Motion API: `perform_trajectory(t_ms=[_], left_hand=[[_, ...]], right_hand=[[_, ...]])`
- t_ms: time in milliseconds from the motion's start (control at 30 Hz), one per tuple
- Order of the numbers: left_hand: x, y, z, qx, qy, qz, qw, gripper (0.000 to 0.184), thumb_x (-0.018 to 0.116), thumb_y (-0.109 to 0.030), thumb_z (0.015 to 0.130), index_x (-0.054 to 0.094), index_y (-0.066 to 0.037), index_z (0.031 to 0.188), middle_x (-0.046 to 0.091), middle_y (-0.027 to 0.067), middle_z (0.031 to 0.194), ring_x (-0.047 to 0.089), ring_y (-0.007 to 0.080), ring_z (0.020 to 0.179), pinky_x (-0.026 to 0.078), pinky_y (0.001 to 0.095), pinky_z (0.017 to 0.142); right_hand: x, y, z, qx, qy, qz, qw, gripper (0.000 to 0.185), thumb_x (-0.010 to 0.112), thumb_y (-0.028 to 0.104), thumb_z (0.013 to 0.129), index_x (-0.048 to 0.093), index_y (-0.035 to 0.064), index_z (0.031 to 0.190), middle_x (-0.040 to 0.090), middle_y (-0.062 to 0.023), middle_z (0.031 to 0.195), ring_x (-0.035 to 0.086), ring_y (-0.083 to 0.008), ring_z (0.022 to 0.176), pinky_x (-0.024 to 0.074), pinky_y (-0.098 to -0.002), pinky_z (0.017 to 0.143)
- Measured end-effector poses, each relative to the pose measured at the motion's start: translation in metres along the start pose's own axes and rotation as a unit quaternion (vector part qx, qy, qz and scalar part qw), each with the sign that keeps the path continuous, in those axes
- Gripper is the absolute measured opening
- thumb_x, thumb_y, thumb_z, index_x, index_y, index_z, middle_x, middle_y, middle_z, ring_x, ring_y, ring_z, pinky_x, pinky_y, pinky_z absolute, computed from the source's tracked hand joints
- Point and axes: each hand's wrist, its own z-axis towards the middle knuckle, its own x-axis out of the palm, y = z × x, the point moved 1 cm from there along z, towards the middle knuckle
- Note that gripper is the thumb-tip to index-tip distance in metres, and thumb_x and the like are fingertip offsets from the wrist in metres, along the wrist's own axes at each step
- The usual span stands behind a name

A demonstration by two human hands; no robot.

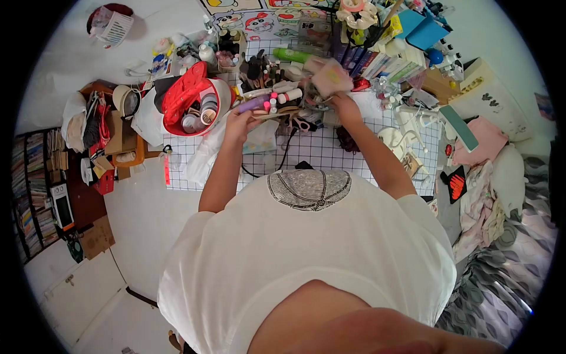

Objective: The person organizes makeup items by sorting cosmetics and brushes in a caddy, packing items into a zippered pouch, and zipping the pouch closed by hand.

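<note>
My left hand (238, 125) is closed at the left end of a cluttered group of cosmetics, its fingers by a beige curved edge (276, 114). What it grips is partly hidden. Just above its fingers lies a purple bottle (252, 105), with small pink-capped bottles (273, 104) and a white tube (290, 95) to the right. My right hand (344, 107) is closed at the lower edge of a pink-and-white square packet (332, 78), which is smeared by motion. Makeup brushes (254, 68) and a green tube (291, 55) lie behind.
A red-and-white basket (223, 105) with round containers and a red cloth stands left of my left hand. Books (407, 65) and a blue box (425, 29) are at the back right. A white desk lamp (407, 127) stands right. A black cable (287, 150) crosses the grid tabletop (321, 154).
</note>
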Motion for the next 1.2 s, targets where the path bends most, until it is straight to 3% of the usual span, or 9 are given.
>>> perform_trajectory(t_ms=[200, 367, 467, 667, 800, 867, 1000, 1100, 1200], left_hand=[[-0.012, 0.004, 0.015, 0.009, -0.007, -0.023, 1.0, 0.032, 0.046, -0.002, 0.075, 0.05, -0.001, 0.107, 0.062, 0.0137, 0.094, 0.061, 0.021, 0.087, 0.051, 0.0293, 0.071], [-0.01, -0.007, 0.026, 0.008, -0.001, -0.011, 1.0, 0.032, 0.051, -0.008, 0.077, 0.048, -0.001, 0.108, 0.061, 0.014, 0.098, 0.06, 0.0228, 0.092, 0.049, 0.032, 0.076], [-0.001, -0.018, 0.034, 0.004, -0.017, -0.022, 1.0, 0.033, 0.044, 0.001, 0.072, 0.051, 0.0, 0.104, 0.062, 0.0154, 0.092, 0.062, 0.0223, 0.086, 0.052, 0.0308, 0.069], [-0.007, -0.012, 0.087, -0.019, -0.069, -0.028, 0.997, 0.027, 0.05, -0.002, 0.077, 0.051, 0.0, 0.104, 0.061, 0.0148, 0.094, 0.061, 0.0252, 0.087, 0.053, 0.0336, 0.07], [-0.014, -0.013, 0.111, -0.004, -0.072, -0.031, 0.997, 0.024, 0.05, 0.0, 0.079, 0.051, 0.001, 0.102, 0.061, 0.0154, 0.091, 0.061, 0.0273, 0.085, 0.054, 0.0349, 0.066], [-0.016, -0.013, 0.122, -0.04, -0.108, -0.004, 0.993, 0.022, 0.048, -0.002, 0.081, 0.051, 0.001, 0.102, 0.061, 0.0145, 0.092, 0.062, 0.0267, 0.083, 0.055, 0.0348, 0.063], [-0.017, -0.014, 0.136, -0.084, -0.138, 0.024, 0.987, 0.02, 0.044, -0.006, 0.085, 0.05, -0.001, 0.103, 0.059, 0.013, 0.094, 0.062, 0.0247, 0.079, 0.055, 0.0323, 0.06], [-0.02, -0.016, 0.148, -0.066, -0.129, 0.054, 0.988, 0.02, 0.042, -0.006, 0.085, 0.05, -0.002, 0.104, 0.059, 0.0124, 0.093, 0.062, 0.0232, 0.077, 0.055, 0.0303, 0.059], [-0.019, -0.025, 0.155, -0.015, -0.172, 0.088, 0.981, 0.018, 0.041, -0.011, 0.086, 0.052, -0.003, 0.1, 0.063, 0.0115, 0.081, 0.063, 0.0199, 0.066, 0.05, 0.0255, 0.046]], right_hand=[[-0.014, -0.009, -0.021, 0.023, -0.008, -0.006, 1.0, 0.016, 0.058, 0.008, 0.072, 0.057, 0.007, 0.087, 0.052, -0.0089, 0.093, 0.054, -0.0299, 0.082, 0.046, -0.0374, 0.069], [-0.041, 0.052, -0.016, 0.084, -0.077, 0.014, 0.993, 0.022, 0.056, 0.007, 0.073, 0.053, 0.0043, 0.094, 0.05, -0.0127, 0.095, 0.055, -0.0311, 0.082, 0.0467, -0.0378, 0.07], [-0.026, 0.073, 0.002, 0.094, -0.046, 0.242, 0.965, 0.031, 0.054, 0.008, 0.077, 0.049, 0.0015, 0.107, 0.048, -0.0162, 0.107, 0.054, -0.0301, 0.092, 0.0455, -0.0362, 0.077], [0.038, 0.083, 0.08, 0.247, 0.033, 0.414, 0.876, 0.055, 0.05, 0.016, 0.083, 0.026, 0.006, 0.133, 0.037, -0.017, 0.129, 0.044, -0.0278, 0.111, 0.0382, -0.0366, 0.089], [0.084, 0.064, 0.105, 0.327, 0.046, 0.452, 0.828, 0.057, 0.048, 0.014, 0.081, 0.025, 0.0074, 0.134, 0.04, -0.015, 0.125, 0.045, -0.0268, 0.108, 0.0373, -0.035, 0.089], [0.088, 0.065, 0.111, 0.358, 0.069, 0.442, 0.82, 0.057, 0.048, 0.009, 0.079, 0.028, 0.0039, 0.132, 0.046, -0.0129, 0.118, 0.046, -0.023, 0.103, 0.0362, -0.032, 0.088], [0.115, 0.053, 0.123, 0.363, 0.092, 0.475, 0.796, 0.064, 0.046, 0.006, 0.077, 0.021, 0.006, 0.135, 0.042, -0.0119, 0.121, 0.046, -0.0224, 0.103, 0.0372, -0.0309, 0.086], [0.114, 0.051, 0.133, 0.353, 0.095, 0.498, 0.787, 0.066, 0.047, 0.006, 0.077, 0.019, 0.0068, 0.136, 0.04, -0.0115, 0.124, 0.045, -0.0218, 0.103, 0.0375, -0.0304, 0.085], [0.118, 0.054, 0.141, 0.359, 0.084, 0.532, 0.762, 0.065, 0.047, 0.007, 0.077, 0.02, 0.0068, 0.136, 0.04, -0.0109, 0.122, 0.046, -0.0214, 0.102, 0.0383, -0.0302, 0.083]])
